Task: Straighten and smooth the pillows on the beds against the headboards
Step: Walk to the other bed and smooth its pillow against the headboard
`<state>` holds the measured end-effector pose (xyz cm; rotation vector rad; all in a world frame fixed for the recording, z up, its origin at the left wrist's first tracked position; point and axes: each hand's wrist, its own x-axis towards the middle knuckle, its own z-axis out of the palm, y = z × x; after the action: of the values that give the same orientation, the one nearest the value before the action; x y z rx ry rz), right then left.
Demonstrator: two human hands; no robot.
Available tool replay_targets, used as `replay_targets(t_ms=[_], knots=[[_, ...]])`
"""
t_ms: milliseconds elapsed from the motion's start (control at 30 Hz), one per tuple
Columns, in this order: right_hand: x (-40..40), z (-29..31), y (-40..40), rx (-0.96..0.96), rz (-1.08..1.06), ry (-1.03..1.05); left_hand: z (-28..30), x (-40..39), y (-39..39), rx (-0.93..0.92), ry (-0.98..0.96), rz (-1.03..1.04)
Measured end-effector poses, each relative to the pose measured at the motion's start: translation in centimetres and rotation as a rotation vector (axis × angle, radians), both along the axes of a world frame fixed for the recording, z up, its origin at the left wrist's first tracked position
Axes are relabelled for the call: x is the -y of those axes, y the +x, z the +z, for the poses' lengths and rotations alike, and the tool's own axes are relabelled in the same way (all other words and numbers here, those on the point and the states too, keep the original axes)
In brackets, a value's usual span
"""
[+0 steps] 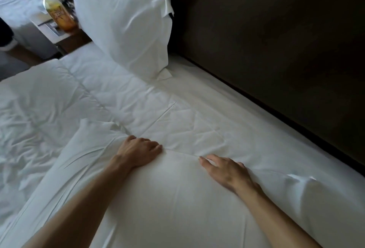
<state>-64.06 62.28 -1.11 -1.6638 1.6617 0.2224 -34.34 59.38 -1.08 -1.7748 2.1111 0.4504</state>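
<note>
White bed point(197, 97), dark headboard point(276, 40), both hands flat on near pillow point(167, 198), left hand point(138, 153) perhaps curling slightly, right hand point(223, 170) gripping nothing

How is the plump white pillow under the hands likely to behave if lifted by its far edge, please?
The plump white pillow probably sags rather than staying stiff: its case creases around the left hand. It looks puffy, so likely light. The right hand may slide on the smooth fabric.

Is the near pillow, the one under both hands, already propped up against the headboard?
No: the near pillow lies flat on the bed under both hands, apart from the headboard.
</note>
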Motion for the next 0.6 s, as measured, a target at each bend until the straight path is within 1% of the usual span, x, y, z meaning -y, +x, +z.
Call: replay_targets(t_ms=[100, 267, 367, 500, 600], knots=[[0.3, -0.6, -0.9, 0.005, -0.017, 0.073, -0.3, 0.7, 1.3, 0.033, 0.062, -0.004], [-0.9, 0.0, -1.5, -0.029, 0.003, 0.048, 0.7, 0.1, 2.0, -0.001, 0.115, 0.004], [-2.6, 1.2, -1.5, -0.025, 0.010, 0.039, 2.0, -1.8, 1.8, -0.031, 0.053, -0.017], [-5.1, 4.9, -1.6, 0.023, -0.044, 0.030, 4.9, -4.8, 1.3, -0.022, -0.037, -0.020], [-6.5, 7.8, -1.6, -0.018, -0.035, 0.005, 6.7, -7.1, 1.3, -0.075, -0.196, 0.017]])
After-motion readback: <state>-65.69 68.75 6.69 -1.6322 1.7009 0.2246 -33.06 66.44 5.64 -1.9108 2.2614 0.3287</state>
